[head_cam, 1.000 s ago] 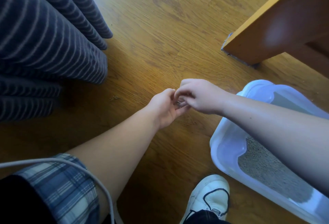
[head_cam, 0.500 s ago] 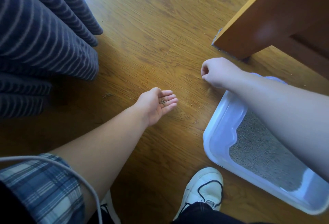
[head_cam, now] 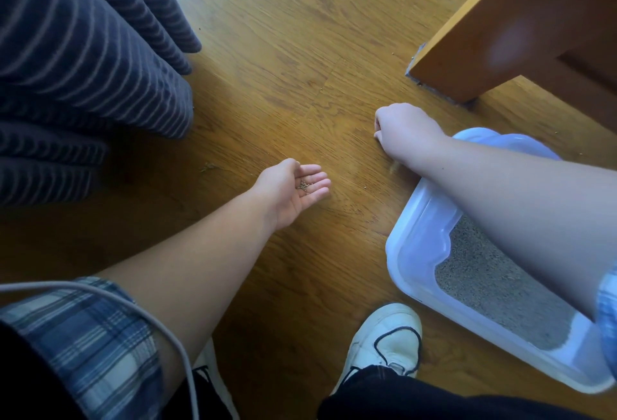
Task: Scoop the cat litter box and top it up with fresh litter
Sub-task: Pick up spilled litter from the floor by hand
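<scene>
The left hand (head_cam: 293, 191) lies palm up just above the floor, fingers relaxed and only slightly cupped, cradling a small heap of stray litter grains (head_cam: 304, 187) at the base of the fingers. To its right and a little farther off, the right hand (head_cam: 405, 130) is turned knuckles up with its fingers curled down against the wooden floor (head_cam: 300, 52); the fingertips are hidden, so I cannot tell whether they pinch a grain or merely touch the boards. Its forearm passes over the far corner of the litter box (head_cam: 414, 236), which sits at the near right on the floor with grey litter (head_cam: 494, 289) inside. A few loose grains (head_cam: 365, 188) lie on the boards between the two hands, and a crumb-like bit (head_cam: 207, 167) lies farther left, near the striped dark fabric (head_cam: 83, 52). A white shoe (head_cam: 384, 343) stands near, just left of the box, and a wooden furniture edge (head_cam: 500, 29) hangs over the far right. This looks like tidying spilled litter by hand. The shallow cup of the left palm is the weak point: any tilt on the way to the box would likely roll the heap off the fingertips and scatter it again. The right forearm, so close above the rim, could nudge the box, and single grains are easily lost from a pinch
</scene>
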The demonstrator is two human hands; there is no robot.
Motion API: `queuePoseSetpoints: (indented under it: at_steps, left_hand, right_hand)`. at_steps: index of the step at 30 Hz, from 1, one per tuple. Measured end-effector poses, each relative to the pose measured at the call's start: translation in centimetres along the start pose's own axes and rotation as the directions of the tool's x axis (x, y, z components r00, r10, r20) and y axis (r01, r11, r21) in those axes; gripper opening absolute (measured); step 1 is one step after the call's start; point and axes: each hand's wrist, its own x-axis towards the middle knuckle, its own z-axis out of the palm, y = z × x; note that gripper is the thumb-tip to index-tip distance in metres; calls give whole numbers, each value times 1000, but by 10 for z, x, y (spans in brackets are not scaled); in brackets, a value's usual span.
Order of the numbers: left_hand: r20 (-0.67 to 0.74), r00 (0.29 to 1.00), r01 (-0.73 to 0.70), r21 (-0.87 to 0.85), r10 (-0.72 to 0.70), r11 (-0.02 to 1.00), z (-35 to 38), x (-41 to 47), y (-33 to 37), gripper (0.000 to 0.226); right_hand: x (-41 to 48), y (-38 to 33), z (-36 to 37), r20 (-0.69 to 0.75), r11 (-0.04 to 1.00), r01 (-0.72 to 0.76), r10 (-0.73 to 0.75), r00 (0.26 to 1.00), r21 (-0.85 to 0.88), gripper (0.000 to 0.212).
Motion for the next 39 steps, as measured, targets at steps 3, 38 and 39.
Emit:
queuePoseSetpoints:
  at_steps: [3,38,39]
  left_hand:
    - [-1,1000,-2,1,2,1000,0,-3,1,35]
    - [-8,999,-34,36,35,999,2,-9,0,33]
    - [-5,999,-38,38,38,999,3,-9,0,33]
  right_hand:
    - [-4,-5,2,-10,999,-9,8,1000,-51,11]
    - [-50,-33,22,319,979,156,-106,942,-133,25]
    - [-51,-34,21,312,980,149,-102,945,-132,23]
